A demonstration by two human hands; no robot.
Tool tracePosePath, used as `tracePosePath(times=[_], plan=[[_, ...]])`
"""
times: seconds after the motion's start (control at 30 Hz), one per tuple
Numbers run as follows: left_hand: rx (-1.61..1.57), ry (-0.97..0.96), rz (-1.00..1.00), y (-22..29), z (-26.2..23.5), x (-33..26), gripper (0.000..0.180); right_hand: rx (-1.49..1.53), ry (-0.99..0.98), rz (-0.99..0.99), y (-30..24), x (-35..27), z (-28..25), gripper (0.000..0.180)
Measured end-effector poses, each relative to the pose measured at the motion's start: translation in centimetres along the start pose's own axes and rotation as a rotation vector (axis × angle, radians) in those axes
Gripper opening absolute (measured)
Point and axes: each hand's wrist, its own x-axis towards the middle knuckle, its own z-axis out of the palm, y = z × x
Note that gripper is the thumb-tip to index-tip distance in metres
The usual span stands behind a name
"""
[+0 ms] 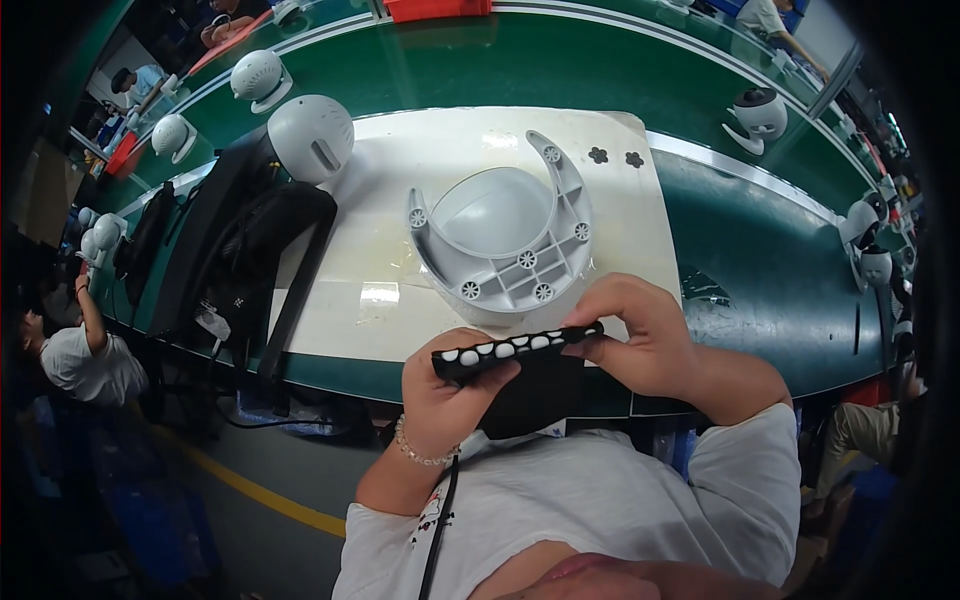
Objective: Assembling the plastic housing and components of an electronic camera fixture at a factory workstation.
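The person wears a white short-sleeved shirt (600, 500) with a small printed mark near the left chest. A beaded bracelet (420, 450) (pale, round beads) circles the wrist just below the left hand (450, 385). A black cord (440, 530) hangs down the shirt front.

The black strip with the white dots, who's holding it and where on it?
Both hands hold the black strip: left hand grips its left end, right hand its right end.
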Motion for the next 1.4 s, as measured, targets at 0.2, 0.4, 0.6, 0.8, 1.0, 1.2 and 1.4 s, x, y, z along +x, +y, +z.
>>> tracePosePath(times=[0.2, 0.4, 0.6, 0.8, 1.0, 1.2, 1.4], plan=[[0.158, 0.034, 0.094, 0.1, 0.1, 0.1, 0.018, 0.148, -0.099, 0.093, 0.2, 0.8, -1.1, 0.017], [0.219, 0.026, 0.08, 0.6, 0.5, 0.3, 0.019, -0.181, -0.048, -0.141, -0.1, 0.8, -1.2, 0.017], [0.211, 0.018, 0.178, 0.2, 0.3, 0.1, 0.019, 0.012, -0.1, 0.079, -0.9, 1.0, -1.4, 0.016], [0.153, 0.088, 0.136, 0.5, 0.7, 0.2, 0.018, -0.219, -0.059, -0.251, -0.2, 1.0, -1.4, 0.016], [0.106, 0.097, 0.143, 0.2, 0.5, 0.1, 0.018, 0.003, 0.11, -0.282, 1.1, 0.3, -0.7, 0.032], [0.141, 0.14, 0.103, -0.1, 0.5, -0.2, 0.018, -0.407, 0.097, -0.578, 1.1, 0.2, -0.6, 0.036], [0.3, 0.071, 0.217, 0.0, 0.3, 0.3, 0.019, -0.151, 0.242, -0.569, 1.2, 0.9, 1.2, 0.034]])
